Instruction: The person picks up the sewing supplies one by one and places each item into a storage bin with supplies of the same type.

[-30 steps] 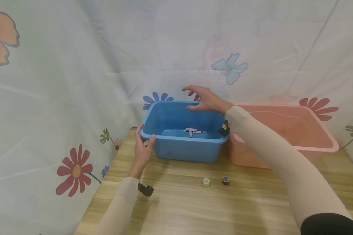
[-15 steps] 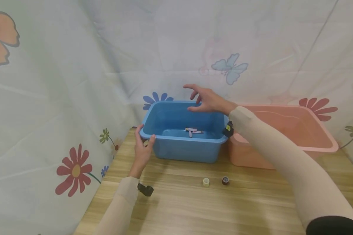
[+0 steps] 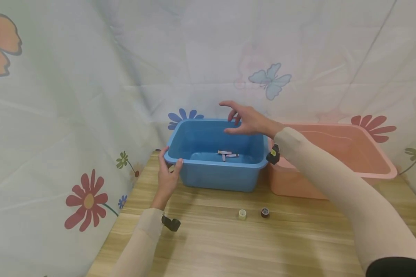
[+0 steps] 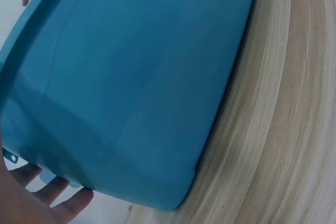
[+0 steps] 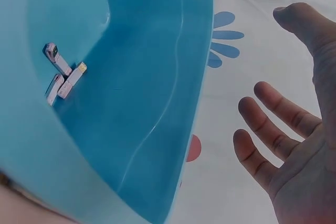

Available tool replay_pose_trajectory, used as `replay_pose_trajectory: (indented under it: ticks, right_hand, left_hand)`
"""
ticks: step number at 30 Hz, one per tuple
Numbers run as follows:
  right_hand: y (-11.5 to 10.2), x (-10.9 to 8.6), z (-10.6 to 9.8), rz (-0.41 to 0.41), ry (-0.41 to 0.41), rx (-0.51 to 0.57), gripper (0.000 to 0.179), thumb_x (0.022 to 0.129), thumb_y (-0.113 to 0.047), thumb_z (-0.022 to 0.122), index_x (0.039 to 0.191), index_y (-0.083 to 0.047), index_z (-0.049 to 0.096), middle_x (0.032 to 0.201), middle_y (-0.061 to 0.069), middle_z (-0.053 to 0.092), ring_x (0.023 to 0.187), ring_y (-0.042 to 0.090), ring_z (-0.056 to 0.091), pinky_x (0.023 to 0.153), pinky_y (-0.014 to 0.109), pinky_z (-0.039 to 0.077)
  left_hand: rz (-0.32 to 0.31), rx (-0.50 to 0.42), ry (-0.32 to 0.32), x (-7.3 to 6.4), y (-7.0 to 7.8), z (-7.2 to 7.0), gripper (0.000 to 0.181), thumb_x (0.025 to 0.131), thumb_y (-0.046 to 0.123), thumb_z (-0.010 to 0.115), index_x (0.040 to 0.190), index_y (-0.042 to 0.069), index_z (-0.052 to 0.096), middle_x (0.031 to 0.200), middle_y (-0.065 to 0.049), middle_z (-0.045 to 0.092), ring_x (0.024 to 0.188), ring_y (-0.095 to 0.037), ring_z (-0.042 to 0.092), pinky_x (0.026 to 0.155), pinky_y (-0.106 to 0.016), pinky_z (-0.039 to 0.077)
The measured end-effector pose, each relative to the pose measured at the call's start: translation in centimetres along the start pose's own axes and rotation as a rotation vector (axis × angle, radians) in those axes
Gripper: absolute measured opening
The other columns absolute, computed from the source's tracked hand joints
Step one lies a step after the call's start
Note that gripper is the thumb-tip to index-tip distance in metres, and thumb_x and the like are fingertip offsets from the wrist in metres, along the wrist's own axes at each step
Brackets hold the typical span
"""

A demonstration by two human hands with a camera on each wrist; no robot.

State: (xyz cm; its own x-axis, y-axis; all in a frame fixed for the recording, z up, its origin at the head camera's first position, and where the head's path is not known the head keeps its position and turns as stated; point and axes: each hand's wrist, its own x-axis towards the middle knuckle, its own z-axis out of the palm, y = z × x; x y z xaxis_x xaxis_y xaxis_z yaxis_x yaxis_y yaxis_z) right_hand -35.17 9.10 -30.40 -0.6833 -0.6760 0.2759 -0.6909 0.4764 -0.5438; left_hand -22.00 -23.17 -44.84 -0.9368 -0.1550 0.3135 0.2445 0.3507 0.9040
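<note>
My left hand (image 3: 168,179) grips the front left corner of the blue plastic tub (image 3: 218,177), thumb in front and fingers at the side. In the left wrist view its fingers (image 4: 73,205) curl at the tub's edge. Over the tub's back right part hovers my right hand (image 3: 247,120), fingers spread and bent a little, holding nothing. The right wrist view has that hand (image 5: 304,166) beyond the tub's rim, thumb apart from the fingers. On the tub floor lie three small pale pink-and-white oblong pieces (image 5: 72,80), their kind unclear, touching or nearly touching.
A pink tub (image 3: 292,184) stands close at the right of the blue one, partly behind my right sleeve. Two small rolls, one pale yellow (image 3: 242,214) and one dark red-brown (image 3: 265,212), stand on the wooden table (image 3: 215,242). A flowered curtain (image 3: 201,46) hangs behind.
My right hand has shifted slightly to the right above the blue tub. The left hand, the tubs and the small pieces stay as they were.
</note>
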Motion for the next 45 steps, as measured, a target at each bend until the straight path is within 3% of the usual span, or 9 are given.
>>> replay_pose_trajectory:
  ticks: [10,19,30,35,45]
  right_hand:
    - [0.0,-0.7,-0.3,0.014,0.003,-0.012,0.087,0.086,-0.037,0.082,0.158,-0.029,0.033,0.118,0.004,0.068,0.097,0.019,0.067,0.087,0.045,0.058]
    - [0.2,-1.3,-0.5,0.034,0.009,-0.003,0.087,0.086,-0.036,0.083,0.158,-0.031,0.033,0.118,0.004,0.068,0.098,0.02,0.067,0.088,0.049,0.057]
    - [-0.1,-2.2,-1.0,0.034,0.022,-0.005,0.086,0.086,-0.034,0.083,0.157,-0.032,0.035,0.12,0.002,0.068,0.099,0.019,0.067,0.086,0.044,0.058]
    - [-0.2,-2.7,-1.1,0.028,0.024,-0.01,0.087,0.085,-0.034,0.084,0.157,-0.03,0.035,0.12,0.003,0.068,0.102,0.02,0.067,0.088,0.046,0.057]
    - [-0.2,-3.9,-1.6,0.01,0.045,-0.033,0.084,0.085,-0.039,0.083,0.156,-0.032,0.037,0.116,0.0,0.068,0.098,0.016,0.066,0.086,0.041,0.057]
  left_hand:
    - [0.005,-0.008,0.005,0.1,-0.8,0.1,0.072,0.101,0.039,0.062,0.159,0.029,0.021,0.159,-0.015,0.036,0.134,-0.038,0.047,0.104,-0.062,0.043]
    - [0.002,-0.009,0.014,0.0,-0.6,0.1,0.071,0.101,0.04,0.063,0.159,0.029,0.023,0.158,-0.014,0.037,0.134,-0.036,0.048,0.105,-0.059,0.043]
    - [0.013,-0.04,-0.001,0.1,-0.6,0.0,0.074,0.101,0.032,0.063,0.161,0.025,0.019,0.16,-0.017,0.035,0.135,-0.039,0.047,0.103,-0.06,0.044]
    - [-0.011,-0.028,-0.004,0.0,-0.5,0.0,0.074,0.102,0.037,0.062,0.161,0.028,0.019,0.161,-0.015,0.033,0.135,-0.038,0.046,0.099,-0.062,0.046]
    - [0.019,-0.018,0.016,0.1,-0.8,0.1,0.072,0.101,0.041,0.063,0.159,0.026,0.023,0.159,-0.014,0.037,0.134,-0.037,0.047,0.103,-0.062,0.043]
